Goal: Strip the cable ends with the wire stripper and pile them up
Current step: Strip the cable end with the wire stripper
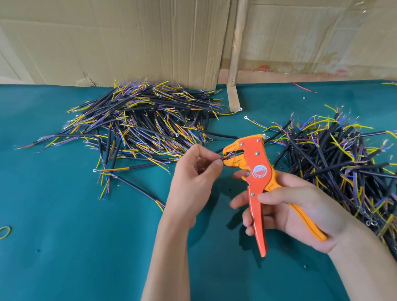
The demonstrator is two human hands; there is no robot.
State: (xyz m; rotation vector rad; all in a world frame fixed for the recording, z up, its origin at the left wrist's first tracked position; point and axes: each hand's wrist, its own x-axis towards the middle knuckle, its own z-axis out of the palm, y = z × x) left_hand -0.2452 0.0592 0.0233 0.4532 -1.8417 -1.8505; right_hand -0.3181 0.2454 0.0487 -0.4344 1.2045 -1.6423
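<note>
Green tabletop (58, 275), cardboard along far edge. Large cable pile (135, 122) at far centre; second pile (341, 167) at right edge. Wire stripper (256, 173) held mid-tabletop, right hand (294, 211) wrapped round handles, not yet squeezed. Cable end (223, 158) pinched by left hand (195, 175), fed into stripper head. Conductors should be seated squarely before handles are squeezed.

Both hands raised: left hand (195, 172) pinching, right hand (294, 211) curled, gripping.
</note>
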